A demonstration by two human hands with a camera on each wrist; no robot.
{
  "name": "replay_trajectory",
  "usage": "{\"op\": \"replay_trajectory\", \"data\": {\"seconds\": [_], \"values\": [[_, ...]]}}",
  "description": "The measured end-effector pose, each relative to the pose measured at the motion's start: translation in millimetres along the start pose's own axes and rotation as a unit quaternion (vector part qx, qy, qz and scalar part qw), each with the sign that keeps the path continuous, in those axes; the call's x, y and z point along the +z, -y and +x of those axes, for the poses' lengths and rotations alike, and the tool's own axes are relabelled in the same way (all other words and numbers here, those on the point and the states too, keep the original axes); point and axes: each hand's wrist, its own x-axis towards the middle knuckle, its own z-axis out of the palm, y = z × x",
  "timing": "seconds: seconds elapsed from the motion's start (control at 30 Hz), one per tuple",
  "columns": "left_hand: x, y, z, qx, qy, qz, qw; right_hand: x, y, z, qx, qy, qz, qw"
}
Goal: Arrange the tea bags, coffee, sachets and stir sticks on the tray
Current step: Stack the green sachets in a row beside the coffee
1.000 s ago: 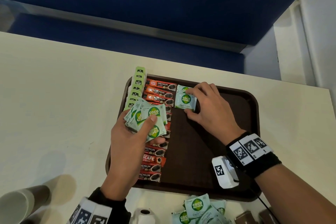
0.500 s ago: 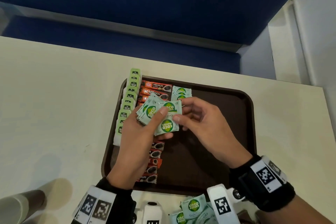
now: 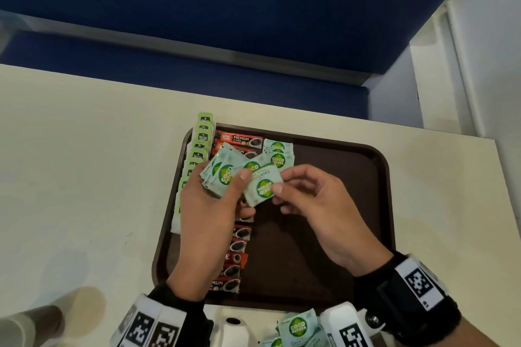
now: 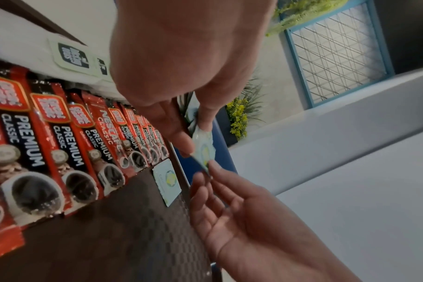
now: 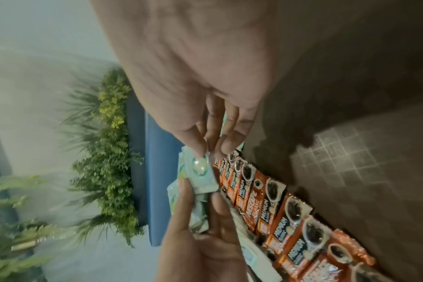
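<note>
Above the brown tray [image 3: 375,177], my left hand [image 3: 208,205] grips a fan of green-and-white Coco Natura sachets [image 3: 225,172]. My right hand [image 3: 310,197] pinches the front sachet [image 3: 262,186] of that fan by its right edge, thumb on top; the same sachet [image 5: 200,171] shows in the right wrist view. Two sachets [image 3: 277,153] lie stacked on the tray at the far end. A column of red coffee sticks [image 3: 236,248] runs down the tray's left part, with green tea bags [image 3: 201,138] along its left rim.
More Coco Natura sachets [image 3: 297,327] lie on the cream table [image 3: 84,163] near its front edge, below the tray. A paper cup [image 3: 25,324] lies at the lower left. The tray's right half shows bare brown surface. A blue partition stands behind the table.
My right hand left the sachets it laid at the tray's far end and came back to the fan in my left hand, where it now pinches the front sachet.
</note>
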Motion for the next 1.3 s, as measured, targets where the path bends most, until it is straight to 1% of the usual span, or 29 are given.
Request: {"op": "replay_trajectory", "data": {"seconds": [0.07, 0.1, 0.13, 0.17, 0.2, 0.27, 0.3, 0.37, 0.43, 0.5, 0.6, 0.67, 0.7, 0.77, 0.83, 0.97, 1.03, 1.1, 1.17, 1.23, 1.3], "values": [[-1, 3, -2, 0.002, 0.011, 0.037, 0.999, -2, 2, 4, -0.009, -0.021, 0.063, 0.998], [-1, 5, -3, -0.006, 0.016, 0.046, 0.999, -3, 5, 5, -0.024, -0.027, 0.075, 0.997], [-2, 5, -4, -0.017, 0.02, 0.048, 0.998, -5, 9, 6, -0.044, -0.028, 0.064, 0.997], [-3, 5, -5, -0.026, 0.022, 0.047, 0.998, -7, 14, 7, -0.068, -0.026, 0.028, 0.997], [-4, 4, -5, -0.03, 0.024, 0.047, 0.998, -10, 18, 8, -0.095, -0.021, -0.032, 0.995], [-7, 1, -4, -0.031, 0.035, 0.059, 0.997, -15, 27, 9, -0.138, 0.005, -0.166, 0.976], [-8, -2, -3, -0.034, 0.044, 0.065, 0.996, -17, 29, 11, -0.149, 0.021, -0.213, 0.965], [-8, -6, -3, -0.038, 0.064, 0.067, 0.995, -17, 33, 13, -0.15, 0.04, -0.251, 0.956], [-9, -9, -2, -0.04, 0.078, 0.068, 0.994, -14, 35, 14, -0.154, 0.04, -0.254, 0.954], [-9, -10, -2, -0.041, 0.088, 0.063, 0.993, -10, 35, 13, -0.167, 0.026, -0.235, 0.957], [-9, -6, -3, -0.037, 0.075, 0.043, 0.996, -4, 28, 10, -0.182, -0.013, -0.196, 0.963], [-9, -2, -4, -0.034, 0.05, 0.013, 0.998, -3, 22, 7, -0.164, -0.045, -0.162, 0.972], [-8, -2, -5, -0.03, 0.036, 0.0, 0.999, -3, 19, 4, -0.138, -0.049, -0.137, 0.98], [-9, 0, -7, -0.019, 0.011, -0.006, 1.0, -6, 13, -1, -0.074, -0.026, -0.089, 0.993], [-11, 2, -8, -0.008, -0.006, 0.004, 1.0, -9, 7, -6, -0.037, -0.004, -0.064, 0.997], [-18, 5, -9, -0.008, -0.014, 0.019, 1.0, -13, 2, -5, -0.017, -0.006, -0.029, 0.999], [-19, 6, -8, -0.009, -0.015, 0.02, 1.0, -13, 2, -1, 0.006, 0.006, -0.006, 1.0], [-20, 8, -8, -0.01, -0.006, 0.023, 1.0, -9, 1, 0, 0.017, 0.025, -0.017, 0.999], [-19, 9, -9, -0.013, 0.002, 0.03, 0.999, -6, -1, 2, 0.009, 0.029, -0.044, 0.999], [-20, 10, -8, -0.018, -0.002, 0.032, 0.999, -9, -3, 7, 0.003, 0.005, -0.044, 0.999], [-22, 10, -7, -0.021, -0.014, 0.031, 0.999, -20, -6, 16, -0.006, -0.046, -0.038, 0.998]]}}
